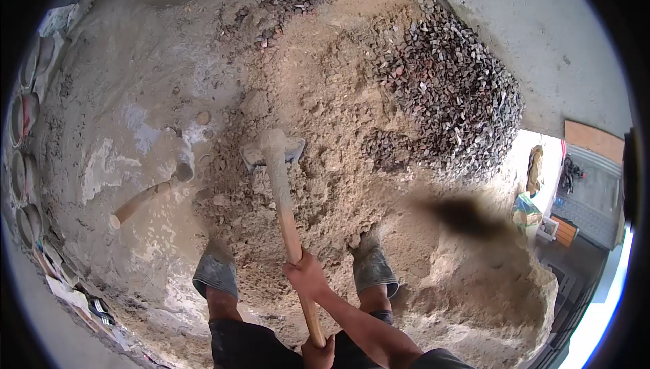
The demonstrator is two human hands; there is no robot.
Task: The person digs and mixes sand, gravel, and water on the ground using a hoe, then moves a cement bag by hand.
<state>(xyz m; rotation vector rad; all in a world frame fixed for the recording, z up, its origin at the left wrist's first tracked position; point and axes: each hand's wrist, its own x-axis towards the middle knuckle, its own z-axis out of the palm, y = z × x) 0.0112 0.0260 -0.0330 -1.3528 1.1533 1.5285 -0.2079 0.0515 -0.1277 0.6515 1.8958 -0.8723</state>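
Observation:
My right hand point(306, 275) is wrapped around the middle of a hoe's wooden handle. Lower down, close to the handle's end at the bottom edge, my left hand point(318, 353) grips the same hoe point(283, 203). Grey dried mortar coats the upper handle and the head. The hoe's wide blade point(292, 148) rests against the heap of damp sand point(332, 105), its lower edge partly hidden in the material. My feet in grey rubber boots point(217, 273) stand on either side of the handle.
A wooden-handled tool point(145, 201) lies on the wet, mortar-smeared floor at left. Dark gravel point(453, 91) is piled at upper right, against the sand. Round containers point(26, 172) line the left edge. A dark blurred smudge covers some sand at right.

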